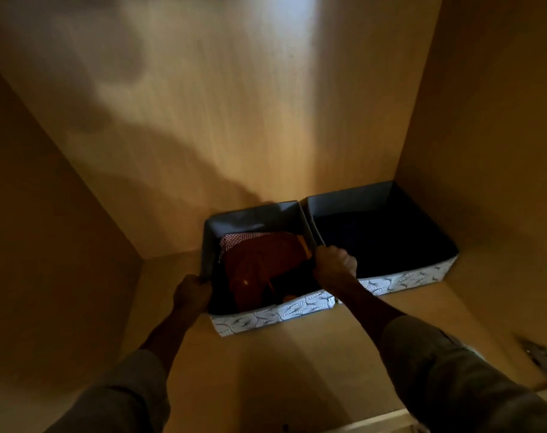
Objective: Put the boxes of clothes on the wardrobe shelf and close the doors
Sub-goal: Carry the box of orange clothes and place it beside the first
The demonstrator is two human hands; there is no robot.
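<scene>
Boxes of clothes are already up on the light wooden wardrobe shelf [297, 354]: a grey fabric box with a white leaf-patterned front [275, 317], holding a rust-orange garment [259, 270] and a checked cloth [234, 239], sits just beside a matching grey box with dark contents [381, 239] that stands in the shelf's back right corner. The left hand [191, 292] is closed on the near box's left wall; the right hand [334, 264] is curled over its right wall (where the two boxes meet). The step looks like sliding this box back. I would push evenly with both hands, keeping the soft walls from buckling, until its front lines up with its neighbour's and its back reaches the rear panel. Mind the right fingers between the boxes. No doors show, though a metal hinge [540, 354] shows at the right edge.
</scene>
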